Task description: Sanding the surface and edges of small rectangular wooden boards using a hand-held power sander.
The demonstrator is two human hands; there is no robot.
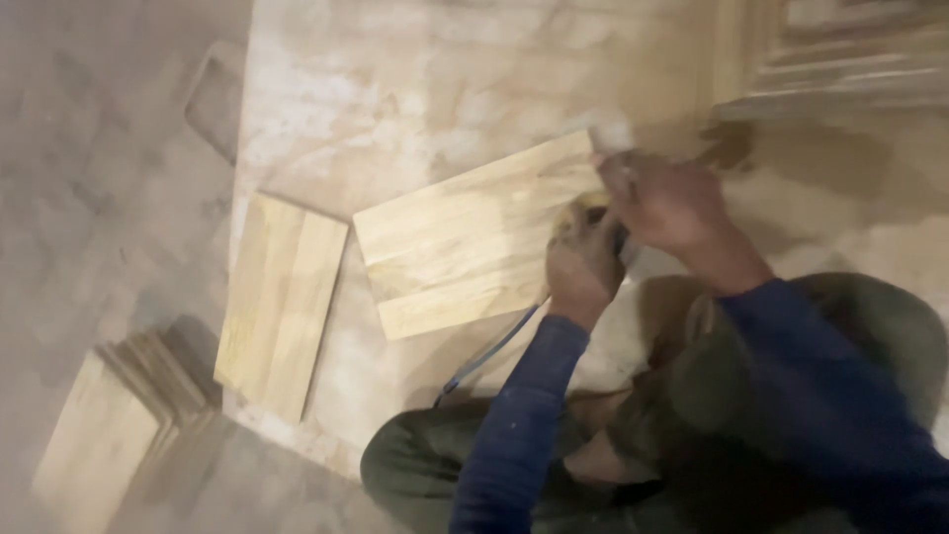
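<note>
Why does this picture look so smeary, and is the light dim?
Head view: motion blur smears everything, worst at the left hand and right hand on the wooden board; warm, dim light; the board stack at lower left lies in shadow.

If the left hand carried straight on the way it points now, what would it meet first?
Probably the wooden board. The left hand points up and away from the body, already at that board's right edge beside the right hand; blur hides exact contact.

I see a dusty grey floor (89,178) down the left side, with a pale, scuffed plywood sheet (415,89) laid over it. At the sheet's lower left corner sits a fanned stack of wooden boards (119,415); more stacked timber (840,59) fills the upper right corner, in dim, warm light.
</note>
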